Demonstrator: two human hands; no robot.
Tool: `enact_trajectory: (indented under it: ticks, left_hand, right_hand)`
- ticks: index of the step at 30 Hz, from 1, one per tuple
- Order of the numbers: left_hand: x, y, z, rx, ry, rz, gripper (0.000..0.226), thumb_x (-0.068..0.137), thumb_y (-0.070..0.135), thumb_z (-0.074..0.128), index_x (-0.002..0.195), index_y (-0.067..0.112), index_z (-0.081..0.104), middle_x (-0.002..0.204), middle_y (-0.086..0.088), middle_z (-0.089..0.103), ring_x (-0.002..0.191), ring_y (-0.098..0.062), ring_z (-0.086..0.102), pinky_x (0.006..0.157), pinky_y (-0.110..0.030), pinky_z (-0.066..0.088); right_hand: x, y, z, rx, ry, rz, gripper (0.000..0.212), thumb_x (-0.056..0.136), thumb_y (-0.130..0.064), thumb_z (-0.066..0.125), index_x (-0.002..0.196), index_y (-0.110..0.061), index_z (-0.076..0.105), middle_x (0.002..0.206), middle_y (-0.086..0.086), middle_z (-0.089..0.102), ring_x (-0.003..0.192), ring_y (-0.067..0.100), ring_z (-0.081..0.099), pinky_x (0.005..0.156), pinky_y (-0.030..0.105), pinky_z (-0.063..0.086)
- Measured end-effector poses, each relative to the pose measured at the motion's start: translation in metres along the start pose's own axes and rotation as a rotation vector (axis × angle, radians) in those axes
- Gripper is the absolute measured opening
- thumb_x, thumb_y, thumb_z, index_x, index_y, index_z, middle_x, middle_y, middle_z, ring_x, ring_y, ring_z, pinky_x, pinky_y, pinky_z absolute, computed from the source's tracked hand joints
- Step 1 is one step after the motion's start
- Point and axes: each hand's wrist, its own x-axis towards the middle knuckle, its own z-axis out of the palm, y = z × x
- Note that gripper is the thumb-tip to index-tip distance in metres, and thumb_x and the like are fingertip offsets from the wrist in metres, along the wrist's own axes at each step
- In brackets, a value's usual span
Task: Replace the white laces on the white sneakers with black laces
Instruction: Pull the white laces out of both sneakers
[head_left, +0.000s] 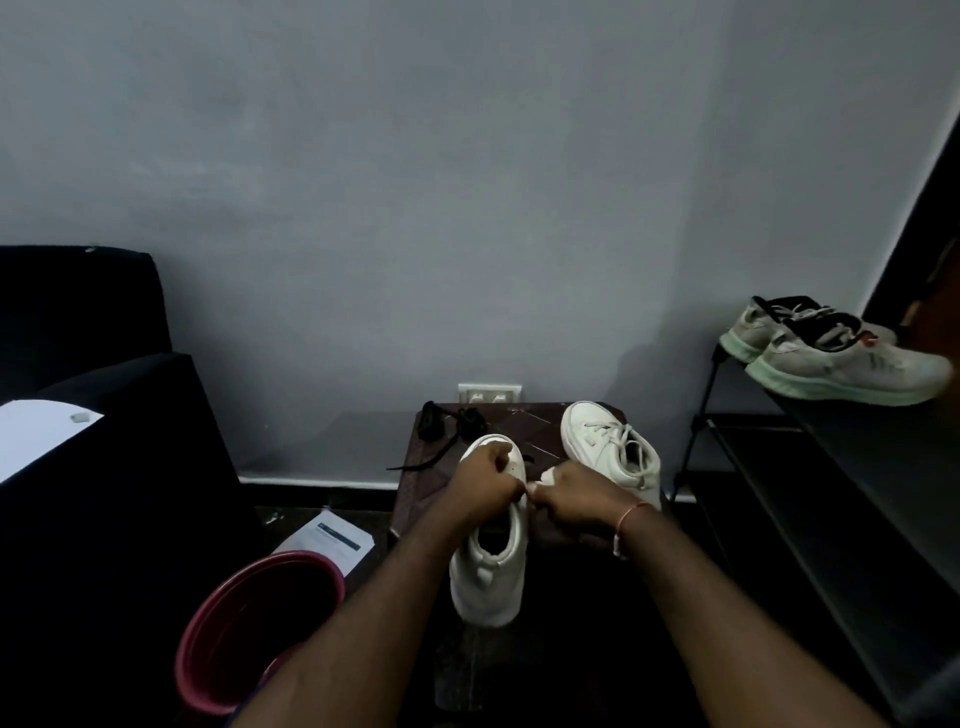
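Near the middle of the tabletop (540, 428) I have both hands on the near sneaker (488, 566), which lies with its heel towards me and its toe pointing at the far wall. My left hand (485, 486) is curled over the lacing area, its fingers bent down onto the upper and steadying it. My right hand (574, 499) is just beside it on the right, its fingertips pinching a short white strand that I take to be the white lace (545, 475). The hands cover the eyelets, so I cannot tell how many rows are undone.

I judge this to be the unlacing step on the first shoe. The far sneaker (613, 447), to the right and a little farther off, carries its own white laces (615, 434) fully threaded. The black laces (452, 423) lie in a loose bundle at the far left of the tabletop, apart from both shoes.

The next move calls for a steady pull to the right to draw the strand out through its eyelet, while my left hand presses the shoe down so it does not slide. Then I must pinch again one row lower. A jerk could drag the shoe off the near edge.
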Motion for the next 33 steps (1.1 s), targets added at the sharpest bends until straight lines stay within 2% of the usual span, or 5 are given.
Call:
enact_trajectory:
  ticks: [5,9,14,27,33]
  left_hand:
    - [0.029,-0.01,0.02,-0.154,0.056,0.01,0.064,0.051,0.035,0.056,0.107,0.005,0.064,0.101,-0.016,0.068,0.095,-0.027,0.065,0.087,-0.039,0.051]
    - [0.014,0.017,0.015,-0.411,0.294,0.081,0.03,0.086,0.037,0.054,0.091,0.014,0.073,0.088,-0.007,0.074,0.089,-0.026,0.069,0.083,-0.04,0.054]
    - [-0.034,0.065,0.017,-0.805,0.032,-0.027,0.047,0.098,0.047,0.044,0.066,0.015,0.057,0.052,-0.004,0.061,0.039,-0.013,0.052,0.047,-0.02,0.044]
    - [-0.066,0.073,-0.009,-1.219,0.17,-0.164,0.058,0.098,0.03,0.043,0.041,0.019,0.036,0.033,0.0,0.036,0.023,-0.004,0.026,0.028,-0.012,0.016]
    - [-0.073,0.074,-0.028,-1.316,0.351,-0.059,0.029,0.088,0.018,0.053,0.062,0.007,0.062,0.064,-0.015,0.059,0.059,-0.027,0.059,0.065,-0.036,0.05]
  right_hand:
    - [-0.016,-0.014,-0.006,0.654,-0.017,-0.015,0.038,0.101,-0.023,0.044,0.069,-0.008,0.057,0.044,0.005,0.044,0.04,0.018,0.043,0.05,0.027,0.034]
    - [-0.03,-0.02,-0.024,0.947,-0.096,-0.018,0.044,0.1,-0.03,0.04,0.064,-0.011,0.056,0.043,0.003,0.044,0.038,0.016,0.046,0.047,0.026,0.036]
    - [-0.041,-0.034,-0.029,1.292,-0.209,-0.05,0.05,0.096,-0.033,0.038,0.053,-0.013,0.053,0.034,-0.002,0.033,0.029,0.012,0.037,0.033,0.014,0.029]
    - [-0.055,-0.077,0.002,1.162,-0.039,-0.139,0.064,0.093,-0.051,0.048,0.049,-0.006,0.056,0.03,0.002,0.039,0.026,0.012,0.039,0.033,0.013,0.031]
    - [-0.052,-0.072,0.019,1.285,0.23,-0.188,0.027,0.093,-0.023,0.061,0.082,0.0,0.069,0.079,0.02,0.069,0.069,0.03,0.068,0.066,0.036,0.058]
